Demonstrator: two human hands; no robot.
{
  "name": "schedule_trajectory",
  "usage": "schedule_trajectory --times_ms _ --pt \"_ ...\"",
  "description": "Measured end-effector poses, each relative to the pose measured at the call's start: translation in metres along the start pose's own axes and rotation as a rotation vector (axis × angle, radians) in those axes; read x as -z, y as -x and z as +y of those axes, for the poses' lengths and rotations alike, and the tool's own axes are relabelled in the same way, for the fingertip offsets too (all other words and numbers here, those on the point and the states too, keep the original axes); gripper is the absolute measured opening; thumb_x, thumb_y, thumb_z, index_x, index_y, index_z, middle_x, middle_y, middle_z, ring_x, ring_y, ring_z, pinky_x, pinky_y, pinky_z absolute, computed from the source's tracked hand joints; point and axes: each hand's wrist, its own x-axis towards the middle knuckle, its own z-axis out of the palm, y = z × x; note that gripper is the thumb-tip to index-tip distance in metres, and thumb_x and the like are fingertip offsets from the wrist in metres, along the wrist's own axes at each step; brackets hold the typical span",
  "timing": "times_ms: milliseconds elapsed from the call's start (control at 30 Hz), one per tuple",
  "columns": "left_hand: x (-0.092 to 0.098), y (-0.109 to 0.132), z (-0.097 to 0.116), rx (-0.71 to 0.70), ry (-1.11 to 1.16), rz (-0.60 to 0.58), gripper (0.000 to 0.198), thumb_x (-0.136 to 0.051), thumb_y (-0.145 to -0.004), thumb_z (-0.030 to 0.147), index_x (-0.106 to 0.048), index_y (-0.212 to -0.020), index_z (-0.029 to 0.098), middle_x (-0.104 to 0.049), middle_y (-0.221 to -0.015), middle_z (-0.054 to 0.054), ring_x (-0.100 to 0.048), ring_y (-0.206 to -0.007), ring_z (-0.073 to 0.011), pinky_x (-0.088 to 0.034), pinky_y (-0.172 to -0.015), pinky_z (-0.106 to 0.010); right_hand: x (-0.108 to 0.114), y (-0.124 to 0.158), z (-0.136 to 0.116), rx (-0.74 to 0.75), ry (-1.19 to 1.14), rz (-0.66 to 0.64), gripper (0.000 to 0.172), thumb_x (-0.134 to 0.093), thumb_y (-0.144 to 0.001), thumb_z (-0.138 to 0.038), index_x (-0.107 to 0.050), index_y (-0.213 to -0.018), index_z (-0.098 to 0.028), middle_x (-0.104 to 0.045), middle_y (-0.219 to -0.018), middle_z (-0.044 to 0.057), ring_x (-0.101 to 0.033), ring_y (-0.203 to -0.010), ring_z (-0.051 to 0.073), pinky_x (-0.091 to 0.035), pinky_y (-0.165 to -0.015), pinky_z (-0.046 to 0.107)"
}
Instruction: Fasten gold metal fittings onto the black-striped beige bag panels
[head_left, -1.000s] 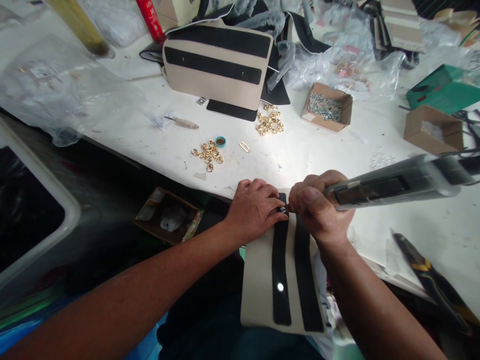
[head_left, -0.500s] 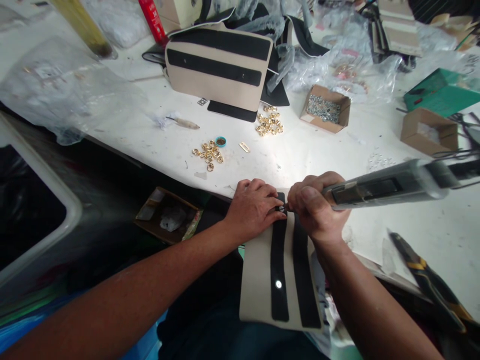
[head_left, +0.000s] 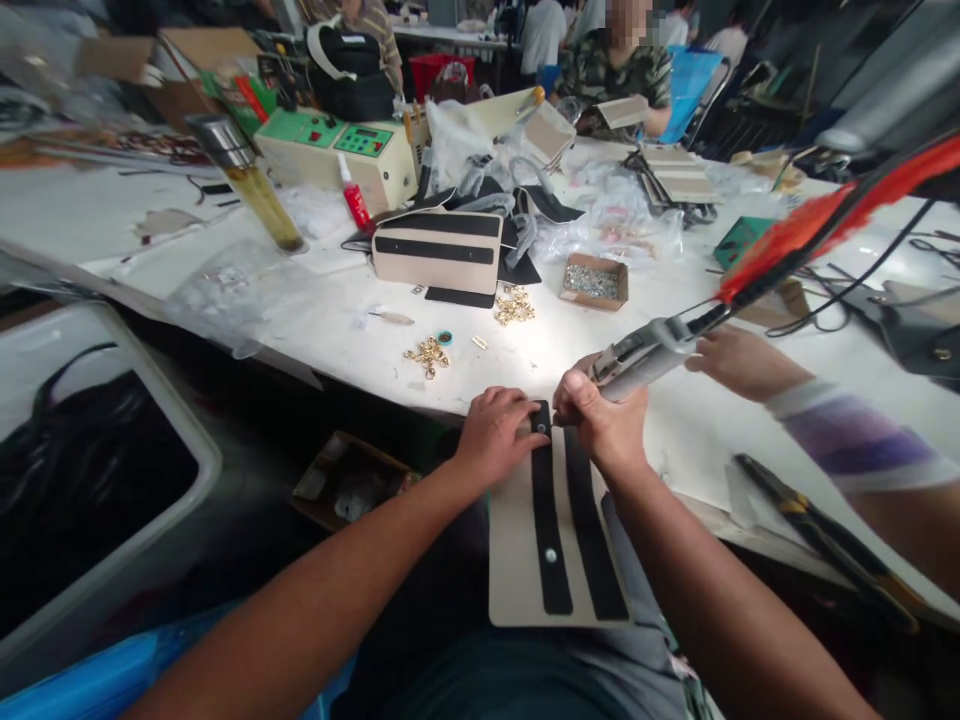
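Grey tool (head_left: 637, 362) in my right hand (head_left: 604, 425), striped panel (head_left: 514, 560) under my left hand (head_left: 491, 435)

The striped panel slopes from the edge of the white table (head_left: 345, 345) down over my lap, beige with two black strips running along it. My left hand lies over its far end, fingers spread, thumb and forefinger apart on either side of an upper stud (head_left: 541, 428) in the left strip (head_left: 553, 520). The forefinger and thumb rest on the strip rather than pinching the stud. A lower stud (head_left: 550, 555) sits farther down the same strip, nearer to me.

My right hand is closed tightly around the front of the grey tool, thumb laid along its body. Its front end points toward the upper stud, but my fingers hide the tip, and I cannot tell whether the two touch. From its rear, a dark cable and an orange coil (head_left: 825, 220) run up to the right.

Just beside the tool's back end, another person's hand (head_left: 742, 362) reaches in from the right, below a sleeve with a purple band. Pliers (head_left: 825, 540) lie to the right of my forearm.

Beyond my left hand, a near pile of gold fittings (head_left: 427, 357) lies beside a small blue-rimmed tin (head_left: 445, 338). Farther back are a second gold pile (head_left: 514, 307), a cardboard box (head_left: 595, 284) of small metal pieces, and another striped panel (head_left: 435, 266).
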Motion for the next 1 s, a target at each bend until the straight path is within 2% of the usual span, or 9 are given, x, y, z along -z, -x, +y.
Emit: schedule_trajectory --times_ms 100,233,333,500,567,667,733,833,1000 --pt "0.000 0.001 0.000 0.044 -0.081 0.018 0.074 -0.086 -0.079 0.057 -0.062 -0.139 0.022 -0.064 -0.141 -0.011 -0.052 -0.130 -0.0325 -0.044 -0.109 -0.047 0.019 0.007 -0.018 -0.056 0.019 0.098 0.046 -0.076 -0.086 -0.064 -0.062 -0.086 -0.021 -0.058 -0.063 -0.002 -0.053 -0.050 0.015 -0.044 -0.046 0.029" --pt "0.003 0.000 -0.001 0.078 -0.147 -0.025 0.087 -0.089 -0.070 0.065 -0.061 -0.137 0.018 -0.070 -0.122 -0.011 -0.057 -0.120 -0.0339 -0.045 -0.103 -0.048 0.053 0.023 -0.016 -0.242 0.265 0.092 0.058 -0.072 -0.087 -0.070 -0.067 -0.108 -0.016 -0.066 -0.075 0.004 -0.062 -0.060 0.020 -0.048 -0.051 0.030" --pt "0.005 -0.001 0.001 0.090 -0.129 -0.021 0.078 -0.093 -0.066 0.062 -0.067 -0.123 0.017 -0.071 -0.112 -0.011 -0.060 -0.113 -0.0339 -0.046 -0.100 -0.048 0.073 0.035 0.004 -0.290 0.405 0.081 0.063 -0.066 -0.089 -0.072 -0.063 -0.121 -0.017 -0.070 -0.088 0.006 -0.067 -0.072 0.024 -0.051 -0.060 0.033" --pt "0.009 -0.001 0.007 0.095 -0.060 -0.088 0.046 -0.094 -0.071 0.049 -0.073 -0.101 0.020 -0.072 -0.091 -0.006 -0.066 -0.094 -0.0289 -0.051 -0.088 -0.041 0.094 0.043 0.022 -0.273 0.683 0.107 0.053 -0.058 -0.093 -0.070 -0.061 -0.108 -0.019 -0.067 -0.080 0.005 -0.063 -0.072 0.025 -0.048 -0.067 0.036" --pt "0.012 0.000 0.011 0.075 -0.030 -0.151 0.034 -0.091 -0.077 0.044 -0.075 -0.096 0.020 -0.072 -0.086 -0.005 -0.069 -0.089 -0.0274 -0.052 -0.082 -0.038 0.100 0.045 0.022 -0.255 0.704 0.102 0.053 -0.060 -0.092 -0.068 -0.061 -0.112 -0.019 -0.067 -0.082 0.005 -0.062 -0.072 0.024 -0.048 -0.068 0.036" --pt "0.021 0.006 0.016 -0.015 0.074 -0.182 0.017 -0.088 -0.081 0.031 -0.076 -0.088 0.020 -0.073 -0.084 -0.004 -0.070 -0.087 -0.0236 -0.054 -0.081 -0.034 0.106 0.049 0.023 -0.274 0.600 0.090 0.055 -0.063 -0.092 -0.062 -0.060 -0.126 -0.019 -0.072 -0.097 0.008 -0.068 -0.081 0.026 -0.052 -0.073 0.036" --pt "0.031 0.013 0.021 -0.091 0.174 -0.165 0.014 -0.089 -0.080 0.023 -0.076 -0.084 0.019 -0.072 -0.084 -0.003 -0.070 -0.087 -0.0215 -0.054 -0.081 -0.032 0.110 0.053 0.026 -0.280 0.563 0.106 0.056 -0.065 -0.091 -0.059 -0.059 -0.131 -0.020 -0.074 -0.103 0.009 -0.070 -0.085 0.026 -0.054 -0.075 0.036" --pt "0.054 0.024 0.031 -0.149 0.347 -0.142 0.013 -0.088 -0.079 0.019 -0.075 -0.083 0.018 -0.071 -0.087 -0.004 -0.069 -0.087 -0.0199 -0.055 -0.080 -0.031 0.113 0.058 0.031 -0.280 0.588 0.143 0.054 -0.065 -0.091 -0.057 -0.061 -0.131 -0.021 -0.074 -0.097 0.008 -0.070 -0.083 0.026 -0.054 -0.074 0.036" --pt "0.099 0.037 0.045 -0.112 0.648 -0.264 0.007 -0.077 -0.087 0.015 -0.076 -0.092 0.018 -0.075 -0.097 -0.004 -0.071 -0.091 -0.0164 -0.054 -0.087 -0.028 0.116 0.064 0.038 -0.261 0.534 0.180 0.057 -0.067 -0.088 -0.061 -0.062 -0.127 -0.020 -0.074 -0.104 0.010 -0.072 -0.086 0.027 -0.058 -0.076 0.038"
